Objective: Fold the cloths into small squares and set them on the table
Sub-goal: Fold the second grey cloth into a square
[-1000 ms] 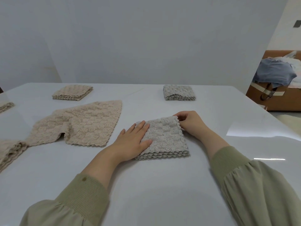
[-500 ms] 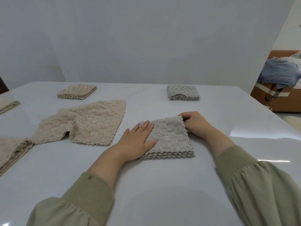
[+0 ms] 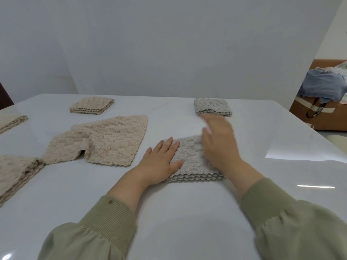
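On my feed, the right hand (image 3: 219, 141) has let go of the far right corner of the folded grey cloth (image 3: 189, 154) and swung up over its right half. Its fingers (image 3: 210, 121) are a blur of motion but look straight and hold nothing. The left hand's fingers (image 3: 169, 147) lie flat and together on the cloth's left half, and the left hand (image 3: 161, 162) presses it to the white table (image 3: 187, 212).

I judge this fold to be finished, a layered square being patted flat. Next it needs a clear spot, then the open beige cloth (image 3: 105, 141) left of it wants folding.

Beyond it sits a grey square (image 3: 212, 107). Beyond and to the left lies a beige square (image 3: 92, 106), with more folded beige at the far left (image 3: 11, 121) and near left (image 3: 16, 171). The glossy top reflects window light to its right. A plain grey wall stands behind, and at far right is a brown seat heaped with clothes (image 3: 323, 85).
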Motion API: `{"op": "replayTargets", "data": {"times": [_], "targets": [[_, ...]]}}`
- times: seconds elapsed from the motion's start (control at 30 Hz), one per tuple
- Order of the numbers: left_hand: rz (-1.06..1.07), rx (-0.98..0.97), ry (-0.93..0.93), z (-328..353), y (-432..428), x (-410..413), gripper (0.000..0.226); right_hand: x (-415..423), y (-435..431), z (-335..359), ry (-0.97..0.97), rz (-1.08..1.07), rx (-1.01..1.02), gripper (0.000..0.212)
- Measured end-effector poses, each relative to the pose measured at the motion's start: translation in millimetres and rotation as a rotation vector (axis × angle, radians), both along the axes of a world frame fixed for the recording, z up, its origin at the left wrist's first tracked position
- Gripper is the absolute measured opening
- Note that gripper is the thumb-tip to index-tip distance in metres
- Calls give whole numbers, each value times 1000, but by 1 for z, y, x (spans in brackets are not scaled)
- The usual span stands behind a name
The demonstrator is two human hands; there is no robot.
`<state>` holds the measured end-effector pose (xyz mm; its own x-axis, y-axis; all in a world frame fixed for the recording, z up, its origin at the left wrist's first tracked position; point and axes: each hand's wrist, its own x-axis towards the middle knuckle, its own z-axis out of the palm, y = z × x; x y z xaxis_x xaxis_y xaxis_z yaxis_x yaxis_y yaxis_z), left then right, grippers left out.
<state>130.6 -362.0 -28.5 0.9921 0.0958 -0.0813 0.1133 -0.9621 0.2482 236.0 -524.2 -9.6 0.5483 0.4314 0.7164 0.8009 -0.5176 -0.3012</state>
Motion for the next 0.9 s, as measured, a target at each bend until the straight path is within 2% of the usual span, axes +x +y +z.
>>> {"op": "replayTargets", "data": {"times": [0.07,0.1,0.17,0.23,0.37,0.5,0.57,0.7,0.8,0.9], "targets": [[12,-1,2,0,1,0,64,-11,10,-11,233,8,-508,49],[17,-3,7,0,2,0,65,-9,10,-15,379,-12,-648,50],[19,-5,18,0,3,0,65,2,2,-19,551,-53,-681,51],[14,-15,11,0,4,-1,65,13,-6,-19,592,-134,-589,49],[49,-131,-115,-3,6,0,69,21,-12,-18,534,-278,-377,36],[95,-114,-138,-5,6,4,73,22,-11,-15,574,-238,-312,36],[98,-107,-139,-4,5,3,76,20,-11,-13,648,-164,-245,30],[135,-223,-202,1,3,2,90,14,-9,-8,862,72,124,24],[228,-461,-239,8,1,0,103,14,-7,-9,1045,276,439,25],[373,-816,-288,14,4,2,101,17,-5,-11,1214,479,701,38]]}}
